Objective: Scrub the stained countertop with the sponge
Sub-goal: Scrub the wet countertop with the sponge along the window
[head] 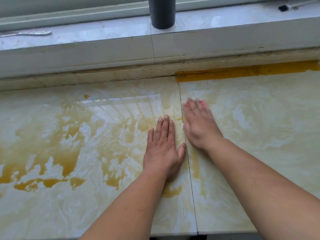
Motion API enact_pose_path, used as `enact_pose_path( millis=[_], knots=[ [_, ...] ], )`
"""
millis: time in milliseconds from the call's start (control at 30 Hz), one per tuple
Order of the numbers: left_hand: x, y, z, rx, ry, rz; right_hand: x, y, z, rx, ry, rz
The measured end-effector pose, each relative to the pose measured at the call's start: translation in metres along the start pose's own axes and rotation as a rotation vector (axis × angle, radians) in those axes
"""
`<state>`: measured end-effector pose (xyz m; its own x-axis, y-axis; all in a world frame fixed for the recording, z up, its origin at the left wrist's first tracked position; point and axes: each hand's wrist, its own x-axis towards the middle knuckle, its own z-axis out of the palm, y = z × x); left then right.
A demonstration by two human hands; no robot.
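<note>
Hands point(162, 151) flat, sponge point(203, 103), countertop point(259, 127)

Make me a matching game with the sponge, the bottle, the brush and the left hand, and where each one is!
Things:
1. sponge
2. bottle
3. brush
4. left hand

Places:
A. far right on the sill
B. flat on the stained tile, left of the seam
C. under the right hand's fingers
D. middle of the sill, upright

Pairs: 1-C, 2-D, 3-A, 4-B
</note>
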<state>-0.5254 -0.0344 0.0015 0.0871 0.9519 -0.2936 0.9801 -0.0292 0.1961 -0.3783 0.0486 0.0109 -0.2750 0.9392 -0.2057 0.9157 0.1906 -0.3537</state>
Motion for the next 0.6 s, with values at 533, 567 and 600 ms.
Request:
enact_pose_path(
  millis=[533,567,600],
  knots=[
    [-0.002,0.001,0.000,0.015,-0.014,-0.012,-0.018,-0.001,0.004,-0.040,-0.050,-0.187],
    [-0.003,0.002,-0.001,0.019,-0.016,-0.014,-0.023,0.011,0.000,-0.052,-0.034,-0.180],
    [-0.003,0.002,-0.001,0.024,-0.020,-0.015,-0.027,0.025,-0.004,-0.059,0.000,-0.131]
  ],
)
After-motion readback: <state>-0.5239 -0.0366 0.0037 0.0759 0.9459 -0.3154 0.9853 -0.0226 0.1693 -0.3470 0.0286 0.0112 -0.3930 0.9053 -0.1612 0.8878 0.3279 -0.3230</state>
